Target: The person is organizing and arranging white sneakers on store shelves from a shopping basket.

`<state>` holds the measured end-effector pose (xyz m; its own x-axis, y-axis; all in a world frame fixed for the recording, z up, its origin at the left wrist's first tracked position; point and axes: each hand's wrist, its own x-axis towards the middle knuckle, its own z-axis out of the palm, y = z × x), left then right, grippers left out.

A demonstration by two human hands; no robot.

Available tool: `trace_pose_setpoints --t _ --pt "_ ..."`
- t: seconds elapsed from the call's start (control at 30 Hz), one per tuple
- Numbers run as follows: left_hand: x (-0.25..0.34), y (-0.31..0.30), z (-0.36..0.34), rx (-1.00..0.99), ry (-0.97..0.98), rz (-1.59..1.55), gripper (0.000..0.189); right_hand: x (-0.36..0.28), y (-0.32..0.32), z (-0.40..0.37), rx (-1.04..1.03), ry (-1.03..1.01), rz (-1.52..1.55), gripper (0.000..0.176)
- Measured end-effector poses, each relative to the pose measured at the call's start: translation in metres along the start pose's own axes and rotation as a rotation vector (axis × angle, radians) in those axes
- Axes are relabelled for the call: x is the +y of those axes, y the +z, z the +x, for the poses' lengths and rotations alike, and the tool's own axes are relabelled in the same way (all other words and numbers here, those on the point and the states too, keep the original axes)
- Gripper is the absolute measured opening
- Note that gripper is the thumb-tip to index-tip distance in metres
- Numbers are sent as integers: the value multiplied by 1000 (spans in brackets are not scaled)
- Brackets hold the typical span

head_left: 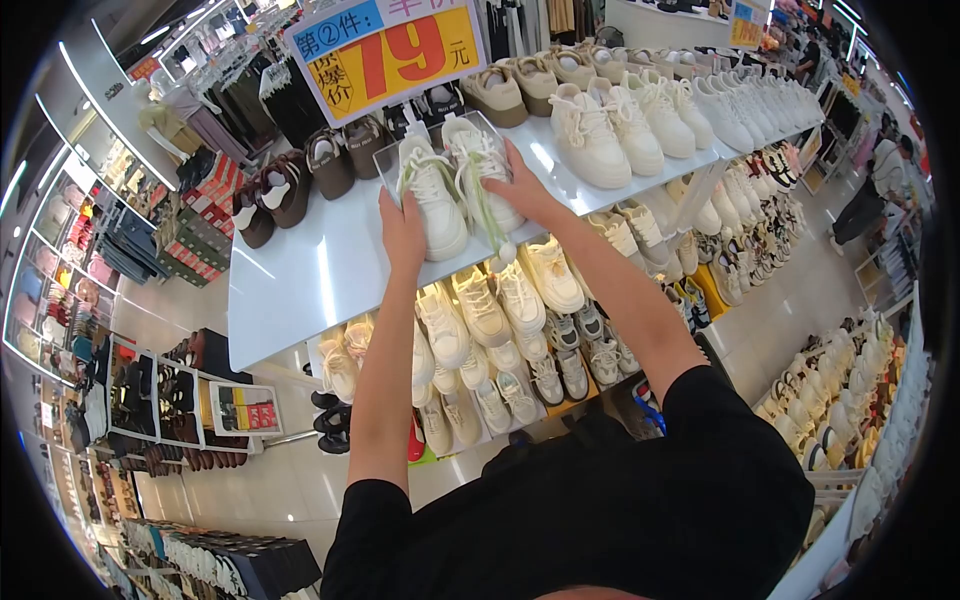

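In the head view, a pair of white lace-up sneakers stands side by side, toes toward me, at the front edge of the white display table (285,300). My left hand (402,232) grips the outer side of the left white sneaker (437,205), with its fingertips partly hidden. On the other side, my right hand (522,188) closes round the right white sneaker (478,160), its thumb lying over the upper. Light green laces (484,205) hang over the right shoe, ending in a white round piece (507,252). A clear panel edge (380,155) shows behind the pair.
A yellow price sign (395,60) stands behind the sneakers. Brown shoes (285,190) sit to the left, cream sneakers (590,135) to the right. Shelves below hold rows of light sneakers (480,305). A person (880,185) stands in the aisle at right.
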<state>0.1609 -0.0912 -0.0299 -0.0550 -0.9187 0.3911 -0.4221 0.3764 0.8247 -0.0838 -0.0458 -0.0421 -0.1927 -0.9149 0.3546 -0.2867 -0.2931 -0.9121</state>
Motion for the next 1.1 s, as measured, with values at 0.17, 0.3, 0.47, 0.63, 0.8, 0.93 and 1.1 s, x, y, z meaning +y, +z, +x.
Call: trace_pose_setpoints --t 0.17,0.3,0.47,0.63,0.8,0.93,1.1 --pt "-9 6 4 7 49 -23 65 2 -1 -2 -24 -42 88 107" --pt "-4 5 3 -21 -14 -86 64 -3 -4 -5 -60 1 132 106" --pt "-7 8 -1 -36 26 -152 63 -6 -11 -8 -71 13 105 106" --pt "13 22 -17 46 42 -134 61 -9 -27 -17 -34 10 71 104" --pt "38 34 -29 14 -10 -146 60 -3 -48 -23 -9 -2 68 103" --pt "45 51 -32 -13 -1 -159 62 -4 -67 -33 52 -11 -2 104" --pt "39 76 -30 -32 24 -142 63 -13 -82 -47 195 -14 -149 99"
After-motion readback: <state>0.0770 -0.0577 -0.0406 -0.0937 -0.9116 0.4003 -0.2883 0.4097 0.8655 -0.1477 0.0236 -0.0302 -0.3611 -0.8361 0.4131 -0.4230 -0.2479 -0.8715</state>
